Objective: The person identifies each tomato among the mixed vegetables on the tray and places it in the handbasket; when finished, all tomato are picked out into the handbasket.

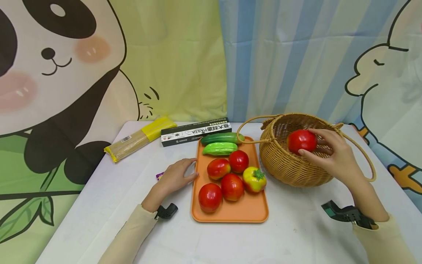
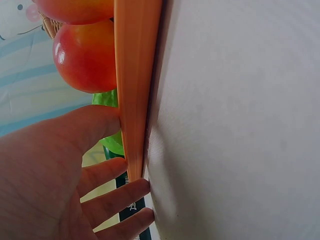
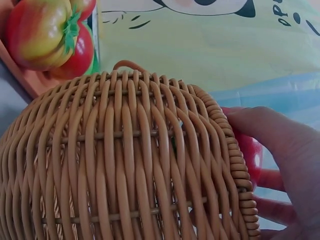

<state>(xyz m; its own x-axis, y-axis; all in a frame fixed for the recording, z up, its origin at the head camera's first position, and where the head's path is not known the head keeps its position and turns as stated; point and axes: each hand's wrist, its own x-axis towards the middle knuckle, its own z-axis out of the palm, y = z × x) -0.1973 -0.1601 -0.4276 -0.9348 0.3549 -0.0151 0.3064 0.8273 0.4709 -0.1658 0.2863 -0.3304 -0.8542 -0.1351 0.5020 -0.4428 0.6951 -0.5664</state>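
My right hand (image 1: 333, 154) grips a red tomato (image 1: 301, 141) at the mouth of a wicker basket (image 1: 293, 172). In the right wrist view the basket's woven wall (image 3: 125, 160) hides most of that tomato (image 3: 249, 155). My left hand (image 1: 173, 176) touches the left rim of an orange tray (image 1: 230, 216), its fingertips against the outer side in the left wrist view. On the tray lie several red tomatoes (image 1: 210, 198), a yellow-green pepper-like vegetable (image 1: 254, 179), a bumpy light-green vegetable (image 1: 219, 148) and a dark-green cucumber (image 1: 219, 138).
Behind the tray sits a black-and-white pasta box (image 1: 196, 132). A yellow-ended pack of noodles (image 1: 140, 139) lies left of it. A small purple item (image 1: 159, 176) is partly covered by my left hand. The basket's handle (image 1: 252, 141) leans over the tray's back right corner.
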